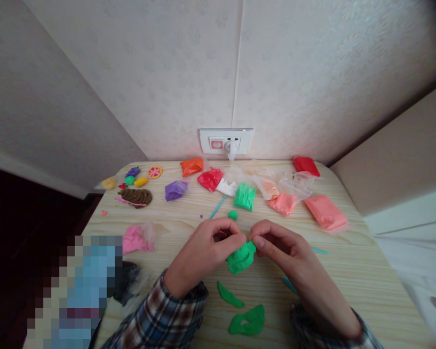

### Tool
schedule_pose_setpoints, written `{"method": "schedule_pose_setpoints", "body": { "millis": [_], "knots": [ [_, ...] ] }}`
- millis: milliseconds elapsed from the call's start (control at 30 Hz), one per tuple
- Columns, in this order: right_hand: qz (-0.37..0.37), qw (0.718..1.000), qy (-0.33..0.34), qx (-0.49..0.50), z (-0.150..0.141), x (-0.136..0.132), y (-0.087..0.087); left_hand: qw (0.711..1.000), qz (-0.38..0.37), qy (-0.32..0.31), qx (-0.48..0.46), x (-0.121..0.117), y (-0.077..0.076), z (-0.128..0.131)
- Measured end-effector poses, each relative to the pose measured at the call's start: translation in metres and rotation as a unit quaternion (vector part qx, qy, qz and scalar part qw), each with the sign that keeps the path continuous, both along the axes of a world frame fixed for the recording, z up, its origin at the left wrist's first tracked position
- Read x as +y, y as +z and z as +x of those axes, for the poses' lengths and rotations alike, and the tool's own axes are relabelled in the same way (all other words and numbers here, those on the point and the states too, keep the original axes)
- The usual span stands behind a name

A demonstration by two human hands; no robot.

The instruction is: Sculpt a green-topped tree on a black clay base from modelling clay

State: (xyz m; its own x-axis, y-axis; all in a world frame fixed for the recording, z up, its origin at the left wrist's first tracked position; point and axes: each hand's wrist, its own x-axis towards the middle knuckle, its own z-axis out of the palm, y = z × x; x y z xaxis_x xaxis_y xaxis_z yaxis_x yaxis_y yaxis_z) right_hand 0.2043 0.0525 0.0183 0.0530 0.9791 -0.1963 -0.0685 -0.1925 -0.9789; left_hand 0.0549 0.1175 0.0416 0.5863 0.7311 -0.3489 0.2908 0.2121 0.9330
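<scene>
Between my two hands is a lump of green modelling clay [241,259] with folded, layered edges. My left hand [212,249] pinches its upper left edge between thumb and fingers. On the other side, my right hand [283,247] grips the upper right edge with thumb and forefinger. Two flat green clay pieces lie below on the table: a narrow strip [230,294] and a wider piece [247,320] with a hole in it. A small green clay ball [233,214] rests just beyond my hands. The undersides of my fingers are hidden.
Bags of clay line the back: orange [192,167], purple [176,190], green [244,196], salmon [326,212]. Finished clay pieces, including a brown coiled one [136,197], sit at the left. A blue stick [217,207] lies mid-table. A wall socket [225,141] holds a plug.
</scene>
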Motion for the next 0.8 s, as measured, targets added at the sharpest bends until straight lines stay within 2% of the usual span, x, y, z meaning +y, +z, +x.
{"method": "schedule_pose_setpoints", "body": {
  "millis": [800],
  "knots": [
    [0.012, 1.000, -0.005, -0.012, -0.0053, 0.0026, -0.0021, 1.000, -0.025, -0.006, -0.007, 0.0023, 0.0029, -0.0023]
  ]
}}
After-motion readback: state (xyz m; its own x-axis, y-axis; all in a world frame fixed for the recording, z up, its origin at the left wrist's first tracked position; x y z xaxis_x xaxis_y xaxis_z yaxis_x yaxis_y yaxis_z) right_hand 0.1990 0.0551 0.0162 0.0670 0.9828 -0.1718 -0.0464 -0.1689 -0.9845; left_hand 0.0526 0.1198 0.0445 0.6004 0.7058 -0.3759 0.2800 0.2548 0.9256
